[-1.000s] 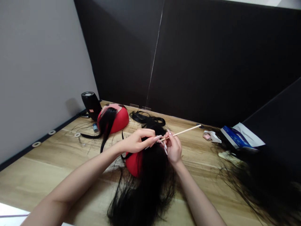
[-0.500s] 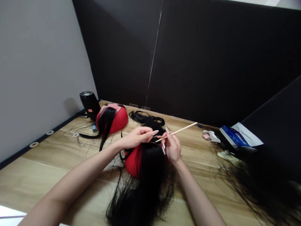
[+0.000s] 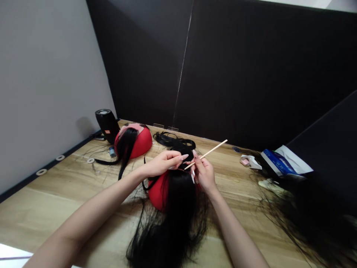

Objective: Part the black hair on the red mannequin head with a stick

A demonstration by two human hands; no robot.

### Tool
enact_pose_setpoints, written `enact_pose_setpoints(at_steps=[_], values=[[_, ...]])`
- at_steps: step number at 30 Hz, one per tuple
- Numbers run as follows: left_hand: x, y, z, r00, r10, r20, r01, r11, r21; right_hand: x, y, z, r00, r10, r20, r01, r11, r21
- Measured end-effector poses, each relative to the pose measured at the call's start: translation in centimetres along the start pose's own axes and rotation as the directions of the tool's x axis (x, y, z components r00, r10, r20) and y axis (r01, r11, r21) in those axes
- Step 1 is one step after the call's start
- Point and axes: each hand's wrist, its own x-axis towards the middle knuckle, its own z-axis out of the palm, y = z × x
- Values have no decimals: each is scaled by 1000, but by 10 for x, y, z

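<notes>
A red head form (image 3: 158, 193) stands at the middle of the wooden table, with long black hair (image 3: 178, 219) hanging over it toward the near edge. My right hand (image 3: 203, 172) pinches a thin pale stick (image 3: 213, 149), its lower tip at the top of the hair. Just left of that tip, my left hand (image 3: 167, 163) has thumb and forefinger pressed together above the form; what it pinches is too small to make out. My hands are close together but apart.
A second red form (image 3: 142, 143) with black hair sits at the back left beside a black speaker (image 3: 107, 124). Behind my hands lies a coil of black hair (image 3: 167, 140). At right are a blue and white packet (image 3: 280, 162), crumpled tissue (image 3: 253, 162) and loose dark hair (image 3: 315, 216).
The stick has tilted a little steeper and its upper end has moved left and up, as my right hand's fingers shifted. My left hand has hardly moved.
</notes>
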Motion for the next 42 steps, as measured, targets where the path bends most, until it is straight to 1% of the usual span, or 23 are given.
enact_pose_setpoints(at_steps=[4,8,15,19,23,28,31,38,42], values=[[0,0,1,1000,0,-7,0,1000,-3,1,1,-1,1000,4,-14,-4,1000,21],[0,1,1,1000,-9,-8,8,1000,-12,1,1,-2,1000,-13,5,13,999,29],[0,4,3,1000,-14,-17,14,1000,-18,0,2,-8,991,-71,112,72,997,-6],[0,5,3,1000,-7,-14,6,1000,-21,0,-1,-10,986,-84,147,93,994,-59],[0,4,3,1000,-15,-15,15,1000,-23,-1,-6,-8,987,-69,142,86,990,-112],[0,4,2,1000,-7,-12,7,1000,-7,0,-6,-5,994,-43,102,56,991,-123],[0,4,2,1000,-9,-8,9,1000,-2,1,-5,-6,994,-28,106,40,992,-118],[0,2,2,1000,-4,-16,4,1000,-1,0,-9,-9,986,-49,160,71,989,-133],[1,2,2,1000,-3,-14,3,1000,7,-2,-11,-5,991,-7,131,28,987,-159]])
